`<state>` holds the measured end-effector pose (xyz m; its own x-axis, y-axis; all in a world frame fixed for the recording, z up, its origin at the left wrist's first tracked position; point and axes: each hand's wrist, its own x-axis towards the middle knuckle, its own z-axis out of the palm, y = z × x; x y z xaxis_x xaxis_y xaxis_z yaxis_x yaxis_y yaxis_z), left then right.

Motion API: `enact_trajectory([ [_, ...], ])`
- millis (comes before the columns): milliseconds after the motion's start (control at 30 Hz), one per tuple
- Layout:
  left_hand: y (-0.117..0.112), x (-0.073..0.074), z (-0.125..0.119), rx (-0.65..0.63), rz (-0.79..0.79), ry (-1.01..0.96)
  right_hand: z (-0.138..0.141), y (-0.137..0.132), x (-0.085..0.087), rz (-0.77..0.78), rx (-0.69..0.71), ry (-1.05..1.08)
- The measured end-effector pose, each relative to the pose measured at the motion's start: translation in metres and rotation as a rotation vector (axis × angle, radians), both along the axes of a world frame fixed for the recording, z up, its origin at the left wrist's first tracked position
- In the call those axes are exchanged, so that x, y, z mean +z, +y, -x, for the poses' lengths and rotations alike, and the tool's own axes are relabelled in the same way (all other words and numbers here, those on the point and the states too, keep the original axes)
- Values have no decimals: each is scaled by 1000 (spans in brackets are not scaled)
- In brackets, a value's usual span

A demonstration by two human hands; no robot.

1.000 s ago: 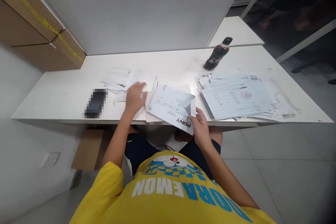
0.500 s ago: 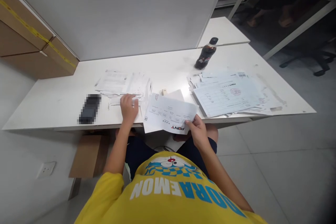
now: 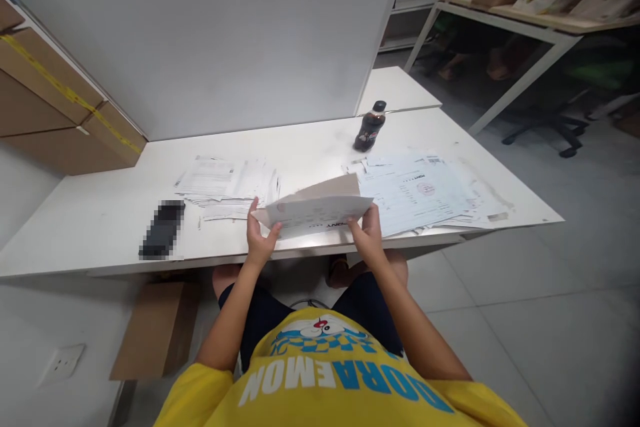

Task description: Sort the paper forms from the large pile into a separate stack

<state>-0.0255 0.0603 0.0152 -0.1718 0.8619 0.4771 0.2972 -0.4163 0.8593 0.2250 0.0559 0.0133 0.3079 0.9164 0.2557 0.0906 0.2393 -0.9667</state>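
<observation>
Away from the left pile the left hand has moved, and now its grip pinches one end of the printed sheets. The right hand pinches the other end, thumb on the near side. Both arms reach forward. Before, only the right hand held the sheets; now they tip up more, over the front of the tabletop.

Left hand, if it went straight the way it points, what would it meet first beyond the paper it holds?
The left hand would probably meet the left paper stack first, though it might pass above; depth is unclear.
</observation>
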Motion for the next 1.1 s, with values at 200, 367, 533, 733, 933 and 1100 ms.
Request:
enact_trajectory([
  [200, -10, -20, 1, -48, 121, 113, -7, -7, -21, 24, -7, -31],
  [367, -10, -19, 4, -17, 112, 139, -11, -6, -16, 53, 35, -56],
  [533, -10, -39, -1, 0, 34, 116, -12, -7, -14, 16, -14, 73],
  [733, -13, -52, -9, -87, 84, 54, -15, -8, -12, 30, 56, 149],
  [933, -19, -26, -19, -23, 166, -67, -12, -13, -1, 129, 59, 114],
  [1100, -37, -10, -11, 56, 208, -240, -35, -38, 1, 395, 225, -6],
])
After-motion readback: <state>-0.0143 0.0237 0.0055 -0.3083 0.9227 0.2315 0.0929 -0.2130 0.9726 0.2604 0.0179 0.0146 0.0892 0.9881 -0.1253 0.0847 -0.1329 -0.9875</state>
